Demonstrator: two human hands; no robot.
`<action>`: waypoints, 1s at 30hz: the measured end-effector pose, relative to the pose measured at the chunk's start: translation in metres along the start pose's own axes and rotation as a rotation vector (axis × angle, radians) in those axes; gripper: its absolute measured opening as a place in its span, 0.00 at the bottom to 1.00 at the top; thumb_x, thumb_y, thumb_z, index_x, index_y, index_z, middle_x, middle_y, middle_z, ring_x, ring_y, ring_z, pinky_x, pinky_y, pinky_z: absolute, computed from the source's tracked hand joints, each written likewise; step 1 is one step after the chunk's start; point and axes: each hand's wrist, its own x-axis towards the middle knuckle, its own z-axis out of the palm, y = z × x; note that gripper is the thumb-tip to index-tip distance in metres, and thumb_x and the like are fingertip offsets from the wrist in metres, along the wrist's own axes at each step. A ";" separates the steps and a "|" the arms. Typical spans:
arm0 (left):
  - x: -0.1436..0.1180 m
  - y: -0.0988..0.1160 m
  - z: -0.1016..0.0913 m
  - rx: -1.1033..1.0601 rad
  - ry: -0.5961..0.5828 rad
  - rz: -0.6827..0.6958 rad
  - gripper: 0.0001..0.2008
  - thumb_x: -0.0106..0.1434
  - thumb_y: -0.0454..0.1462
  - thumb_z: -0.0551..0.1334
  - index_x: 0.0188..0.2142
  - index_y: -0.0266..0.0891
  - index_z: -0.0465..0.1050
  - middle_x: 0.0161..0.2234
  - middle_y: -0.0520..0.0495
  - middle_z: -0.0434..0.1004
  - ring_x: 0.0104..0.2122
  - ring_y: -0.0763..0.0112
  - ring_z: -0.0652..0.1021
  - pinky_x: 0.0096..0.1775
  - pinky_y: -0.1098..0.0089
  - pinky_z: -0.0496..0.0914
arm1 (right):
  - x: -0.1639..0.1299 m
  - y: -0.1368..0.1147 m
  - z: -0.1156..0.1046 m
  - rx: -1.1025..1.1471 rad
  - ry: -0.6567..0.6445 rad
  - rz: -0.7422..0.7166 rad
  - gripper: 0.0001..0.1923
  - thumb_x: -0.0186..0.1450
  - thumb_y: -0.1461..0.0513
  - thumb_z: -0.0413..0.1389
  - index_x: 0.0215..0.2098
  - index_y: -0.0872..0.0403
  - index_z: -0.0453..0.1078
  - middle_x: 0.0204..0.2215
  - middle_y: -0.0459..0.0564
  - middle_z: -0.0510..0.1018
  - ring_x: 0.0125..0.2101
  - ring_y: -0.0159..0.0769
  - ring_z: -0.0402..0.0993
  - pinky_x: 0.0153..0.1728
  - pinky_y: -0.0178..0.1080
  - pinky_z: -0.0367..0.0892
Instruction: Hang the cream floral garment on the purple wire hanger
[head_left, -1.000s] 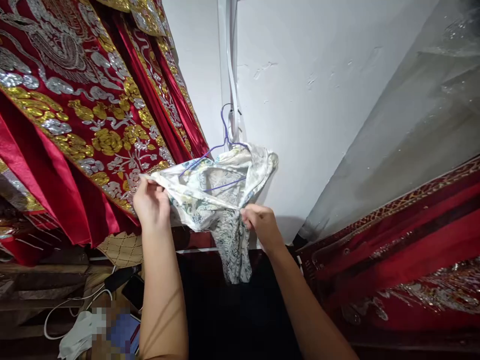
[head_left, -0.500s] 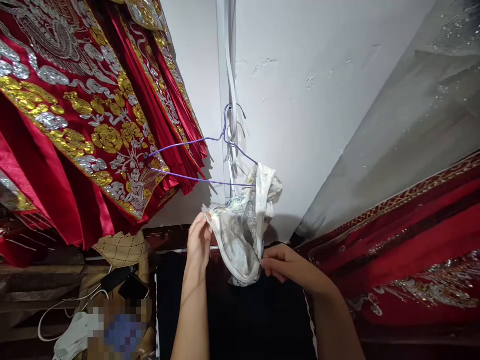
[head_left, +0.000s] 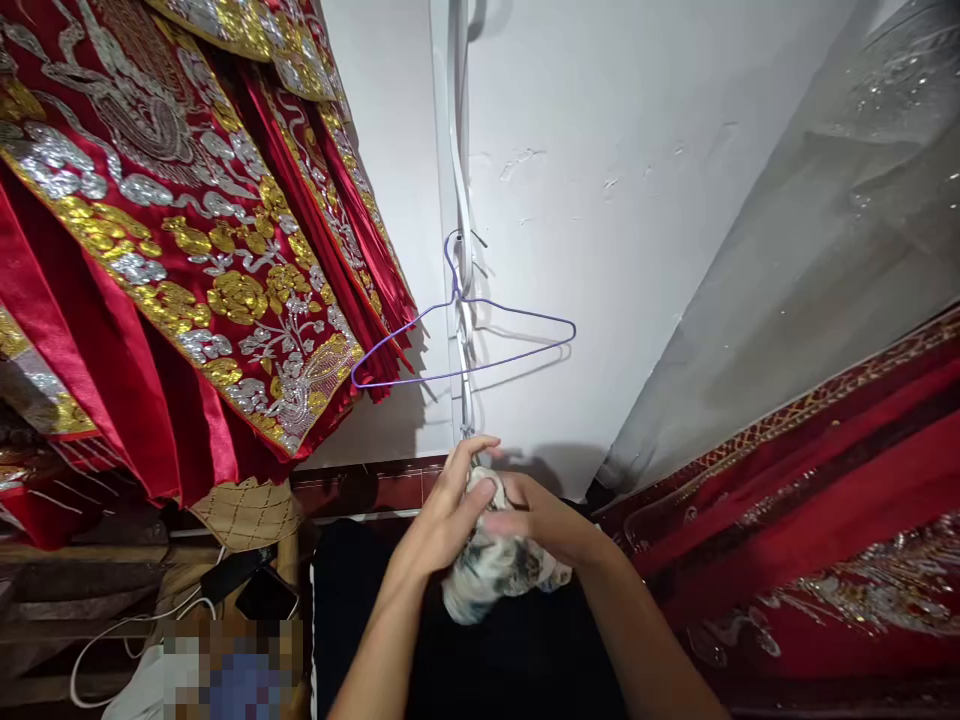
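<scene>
- From my end of the feed, the patterned cloth (head_left: 484, 585) is bunched at the lower center of the frame, pale with darker blotches, its lower folds blurred.
- My left hand (head_left: 457, 500) has the upper part of the cloth between thumb and fingers, the thumb lying over it and the forefinger stretched out past it toward the right.
- My right hand (head_left: 536, 515) meets the cloth from the other side, fingers bent inward (they smear on my screen, so I cannot tell whether they pinch it or only press against it).
- Above both hands, near the center of the frame, I have a purple wire hanger (head_left: 456, 290), its whole outline showing in front of the white wall (head_left: 615, 260), its hook at the white strip (head_left: 453, 110) that runs down from the top edge.
- Red embroidered fabric (head_left: 240, 295) with gold and silver flowers fills the upper left.
- A sheer covering (head_left: 802, 240) slants down the right side, with more red cloth (head_left: 847, 490) at lower right.
- At lower left I make out a dark phone (head_left: 267, 595).
</scene>
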 end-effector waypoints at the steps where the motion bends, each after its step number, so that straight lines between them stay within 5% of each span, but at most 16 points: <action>1: -0.001 -0.007 -0.007 0.004 -0.092 -0.031 0.22 0.74 0.49 0.51 0.59 0.42 0.68 0.51 0.42 0.74 0.51 0.60 0.73 0.55 0.63 0.66 | 0.003 -0.009 -0.006 -0.104 -0.069 -0.008 0.16 0.57 0.56 0.67 0.41 0.54 0.77 0.36 0.47 0.80 0.37 0.40 0.75 0.42 0.39 0.69; 3: -0.002 -0.019 -0.021 0.094 -0.243 -0.096 0.25 0.73 0.52 0.49 0.49 0.37 0.75 0.42 0.45 0.78 0.43 0.61 0.75 0.48 0.66 0.68 | 0.011 -0.028 -0.022 -0.309 -0.052 -0.028 0.09 0.56 0.62 0.64 0.36 0.55 0.77 0.31 0.45 0.79 0.32 0.37 0.74 0.35 0.37 0.68; 5: -0.005 -0.028 -0.038 0.268 -0.277 -0.157 0.25 0.71 0.54 0.53 0.41 0.35 0.76 0.36 0.47 0.78 0.38 0.62 0.75 0.42 0.69 0.67 | 0.024 -0.043 -0.039 -0.474 0.152 -0.092 0.06 0.57 0.63 0.59 0.33 0.55 0.77 0.31 0.46 0.80 0.32 0.39 0.76 0.34 0.37 0.69; 9: -0.005 -0.036 -0.084 0.633 -0.218 -0.293 0.23 0.70 0.53 0.53 0.35 0.38 0.76 0.32 0.48 0.79 0.33 0.63 0.76 0.35 0.71 0.63 | 0.065 -0.053 -0.073 -0.620 0.572 -0.409 0.18 0.60 0.62 0.57 0.47 0.52 0.79 0.48 0.51 0.82 0.50 0.45 0.76 0.52 0.41 0.68; 12: 0.001 -0.041 -0.122 0.836 -0.239 -0.470 0.22 0.67 0.53 0.55 0.28 0.39 0.73 0.27 0.45 0.78 0.27 0.64 0.75 0.31 0.70 0.60 | 0.095 -0.045 -0.094 -0.673 0.584 -0.466 0.22 0.62 0.61 0.54 0.53 0.52 0.77 0.53 0.52 0.80 0.55 0.45 0.74 0.56 0.42 0.65; 14: 0.009 -0.044 -0.141 0.893 -0.202 -0.517 0.20 0.66 0.51 0.57 0.26 0.40 0.71 0.24 0.45 0.76 0.25 0.64 0.75 0.30 0.69 0.60 | 0.105 -0.041 -0.105 -0.732 0.522 -0.397 0.17 0.64 0.59 0.53 0.45 0.54 0.79 0.44 0.52 0.83 0.46 0.44 0.77 0.47 0.40 0.68; 18: 0.027 -0.044 -0.162 0.923 0.044 -0.362 0.16 0.64 0.49 0.58 0.27 0.41 0.69 0.26 0.42 0.78 0.29 0.58 0.77 0.34 0.66 0.66 | 0.091 -0.046 -0.116 -0.801 0.533 -0.367 0.12 0.64 0.58 0.53 0.29 0.56 0.74 0.25 0.46 0.75 0.28 0.36 0.70 0.30 0.35 0.61; 21: 0.039 -0.033 -0.163 0.843 0.139 -0.094 0.14 0.65 0.48 0.59 0.31 0.41 0.69 0.46 0.33 0.81 0.46 0.49 0.79 0.49 0.59 0.69 | 0.072 -0.059 -0.114 -0.805 0.535 -0.369 0.12 0.63 0.58 0.54 0.26 0.56 0.71 0.22 0.45 0.71 0.27 0.33 0.66 0.28 0.34 0.57; 24: 0.055 -0.017 -0.157 0.681 0.223 0.122 0.14 0.69 0.46 0.56 0.31 0.41 0.67 0.62 0.32 0.69 0.59 0.50 0.72 0.59 0.56 0.64 | 0.061 -0.066 -0.103 -0.762 0.487 -0.321 0.12 0.63 0.57 0.55 0.26 0.56 0.72 0.24 0.46 0.73 0.28 0.35 0.68 0.30 0.35 0.59; 30: 0.093 0.010 -0.144 0.461 0.433 0.177 0.10 0.71 0.44 0.56 0.41 0.40 0.68 0.51 0.40 0.77 0.52 0.61 0.76 0.51 0.64 0.70 | 0.062 -0.055 -0.082 -0.637 0.427 -0.293 0.10 0.63 0.58 0.55 0.30 0.56 0.75 0.30 0.48 0.79 0.34 0.39 0.74 0.35 0.35 0.63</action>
